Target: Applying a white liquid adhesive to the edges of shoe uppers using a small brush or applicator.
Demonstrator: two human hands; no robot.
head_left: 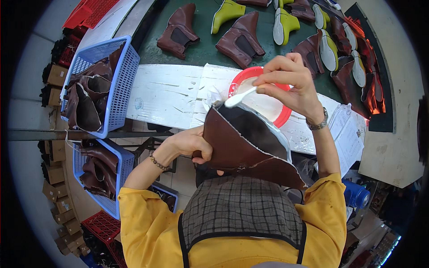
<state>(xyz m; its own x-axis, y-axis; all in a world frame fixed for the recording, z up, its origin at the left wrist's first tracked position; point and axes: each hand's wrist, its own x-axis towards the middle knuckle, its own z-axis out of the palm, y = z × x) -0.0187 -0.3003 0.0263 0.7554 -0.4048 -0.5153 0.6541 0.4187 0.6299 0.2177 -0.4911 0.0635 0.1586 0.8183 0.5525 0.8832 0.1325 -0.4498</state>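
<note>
My left hand (193, 142) grips a brown leather boot upper (234, 145) by its side, with the open edge and dark lining facing up. Along the far side of that edge runs a wet white coating. Between the thumb and fingers of my right hand (290, 85) is a small white brush (239, 97), its head at the upper's left corner and rim. Just behind the upper sits a round red-rimmed bowl (283, 117) of white liquid, probably glue, partly hidden by my right hand and the upper.
Finished-looking brown boots (243, 40) and yellow-green shoe forms (285, 26) stand on the green surface (203, 49) beyond the white board (165, 96). Blue baskets (127, 67) of brown uppers are at the left. Papers (346, 138) lie at the right, above a blue bottle (355, 194).
</note>
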